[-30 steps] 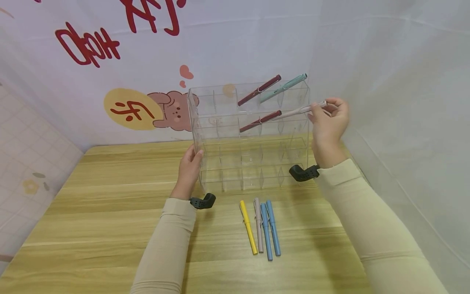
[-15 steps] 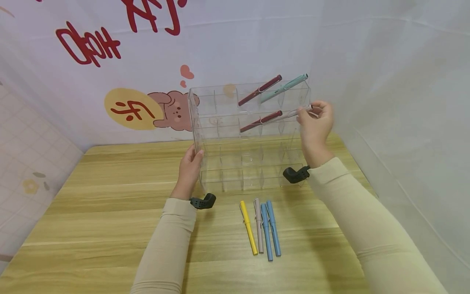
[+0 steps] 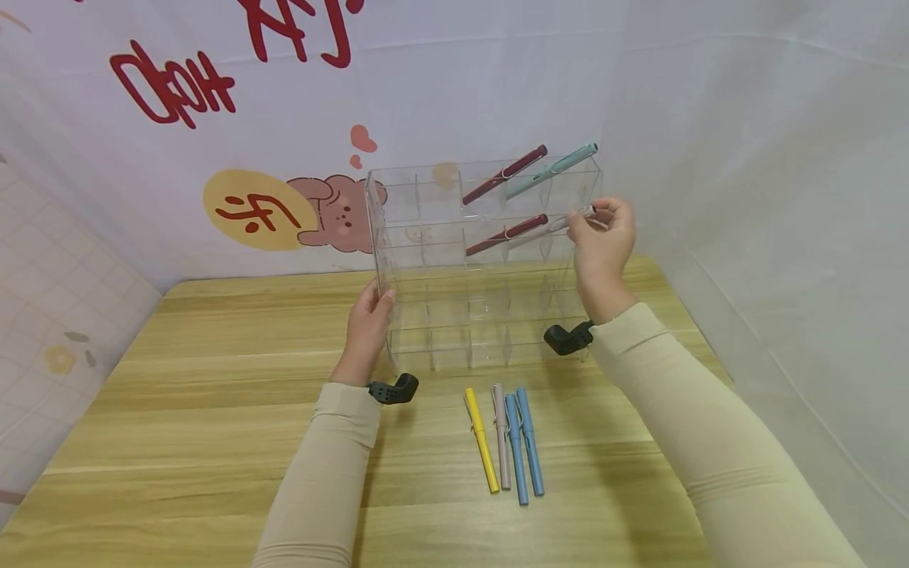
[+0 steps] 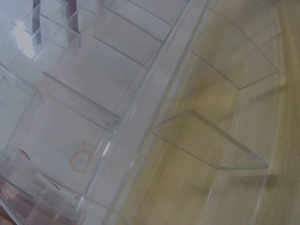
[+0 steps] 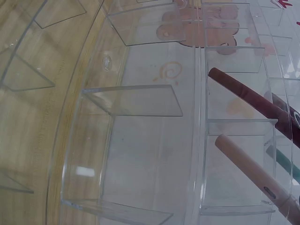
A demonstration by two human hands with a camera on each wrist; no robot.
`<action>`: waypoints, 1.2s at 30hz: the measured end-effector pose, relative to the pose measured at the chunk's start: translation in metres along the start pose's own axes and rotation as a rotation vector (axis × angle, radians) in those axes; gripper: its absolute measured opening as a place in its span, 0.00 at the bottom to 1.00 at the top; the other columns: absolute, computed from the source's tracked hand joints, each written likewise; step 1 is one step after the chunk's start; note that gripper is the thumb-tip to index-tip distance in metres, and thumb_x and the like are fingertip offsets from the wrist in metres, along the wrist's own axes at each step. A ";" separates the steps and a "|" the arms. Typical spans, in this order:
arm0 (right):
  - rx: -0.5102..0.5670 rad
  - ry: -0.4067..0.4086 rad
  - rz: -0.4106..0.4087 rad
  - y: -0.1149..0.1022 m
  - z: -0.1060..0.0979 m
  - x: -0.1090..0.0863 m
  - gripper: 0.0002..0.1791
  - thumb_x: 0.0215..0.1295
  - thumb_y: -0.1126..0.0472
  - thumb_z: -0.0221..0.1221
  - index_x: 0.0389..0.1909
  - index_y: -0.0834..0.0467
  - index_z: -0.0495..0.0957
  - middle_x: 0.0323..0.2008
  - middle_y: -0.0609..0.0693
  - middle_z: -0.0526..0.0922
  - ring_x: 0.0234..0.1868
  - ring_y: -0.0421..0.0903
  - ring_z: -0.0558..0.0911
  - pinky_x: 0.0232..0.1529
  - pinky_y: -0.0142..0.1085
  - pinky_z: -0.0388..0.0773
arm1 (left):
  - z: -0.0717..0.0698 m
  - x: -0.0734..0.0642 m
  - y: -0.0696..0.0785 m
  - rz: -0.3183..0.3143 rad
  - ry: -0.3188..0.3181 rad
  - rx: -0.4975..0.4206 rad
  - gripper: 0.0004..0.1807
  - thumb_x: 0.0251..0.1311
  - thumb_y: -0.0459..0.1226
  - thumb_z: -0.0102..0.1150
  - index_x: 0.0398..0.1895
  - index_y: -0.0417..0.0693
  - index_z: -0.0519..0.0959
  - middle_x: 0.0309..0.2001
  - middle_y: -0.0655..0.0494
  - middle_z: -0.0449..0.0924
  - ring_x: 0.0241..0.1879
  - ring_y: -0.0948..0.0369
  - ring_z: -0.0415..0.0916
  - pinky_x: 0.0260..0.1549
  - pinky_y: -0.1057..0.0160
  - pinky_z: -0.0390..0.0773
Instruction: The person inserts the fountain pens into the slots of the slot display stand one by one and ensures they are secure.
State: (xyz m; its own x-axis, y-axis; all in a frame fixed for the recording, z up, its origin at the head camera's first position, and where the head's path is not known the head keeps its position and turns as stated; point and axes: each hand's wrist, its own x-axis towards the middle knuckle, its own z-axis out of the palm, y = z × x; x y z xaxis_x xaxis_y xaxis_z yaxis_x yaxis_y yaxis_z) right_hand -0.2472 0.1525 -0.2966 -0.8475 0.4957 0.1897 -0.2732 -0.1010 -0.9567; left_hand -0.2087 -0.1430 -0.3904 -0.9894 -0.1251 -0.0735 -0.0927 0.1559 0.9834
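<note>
A clear tiered pen rack (image 3: 490, 323) stands on the table, leaning back. My left hand (image 3: 365, 331) grips its left side panel. With thumb and fingers at the cap end, my right hand (image 3: 604, 244) pinches a pale pinkish pen (image 5: 253, 171), which slants into a second-tier compartment. Directly left of it in that tier lies a dark red pen (image 3: 506, 235). On the top tier rest another dark red pen (image 3: 504, 175) and a mint green pen (image 3: 552, 171). The left wrist view shows the rack's clear dividers (image 4: 211, 145) but little of the hand.
On the wooden table (image 3: 234, 410) before the rack lie a yellow pen (image 3: 482, 442), a greyish-pink pen (image 3: 502, 442) and two blue pens (image 3: 517, 454). A printed white cloth (image 3: 284, 102) hangs behind, and a pale curtain (image 3: 781, 237) runs along the right.
My right hand has moved left and slightly down with the pale pen, bringing it further into the second tier. The left hand stays on the rack.
</note>
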 end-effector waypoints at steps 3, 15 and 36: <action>-0.005 -0.004 0.006 0.001 0.000 0.000 0.14 0.60 0.70 0.61 0.40 0.54 0.68 0.43 0.48 0.68 0.41 0.42 0.75 0.44 0.33 0.78 | 0.000 0.000 0.000 0.002 0.002 0.002 0.28 0.73 0.49 0.44 0.73 0.57 0.59 0.70 0.52 0.62 0.70 0.52 0.57 0.66 0.43 0.57; -0.002 -0.013 0.007 0.005 -0.001 0.000 0.14 0.61 0.71 0.61 0.41 0.55 0.68 0.43 0.49 0.67 0.41 0.42 0.76 0.43 0.32 0.79 | -0.001 0.002 -0.001 -0.001 -0.003 -0.001 0.28 0.72 0.49 0.45 0.74 0.58 0.59 0.70 0.52 0.62 0.70 0.52 0.56 0.67 0.45 0.57; 0.015 -0.042 -0.018 0.009 -0.011 -0.002 0.18 0.59 0.71 0.63 0.47 0.58 0.69 0.44 0.49 0.69 0.41 0.42 0.75 0.39 0.27 0.78 | 0.000 -0.001 0.001 0.000 -0.003 0.007 0.28 0.72 0.49 0.44 0.73 0.60 0.59 0.70 0.53 0.63 0.69 0.53 0.57 0.66 0.44 0.58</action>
State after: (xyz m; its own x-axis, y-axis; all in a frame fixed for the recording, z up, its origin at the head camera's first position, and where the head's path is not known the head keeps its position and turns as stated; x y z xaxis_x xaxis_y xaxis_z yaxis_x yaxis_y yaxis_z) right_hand -0.2430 0.1596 -0.3080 -0.8607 0.4611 0.2160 -0.2948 -0.1054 -0.9497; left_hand -0.2082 -0.1432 -0.3889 -0.9897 -0.1222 -0.0741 -0.0937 0.1631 0.9821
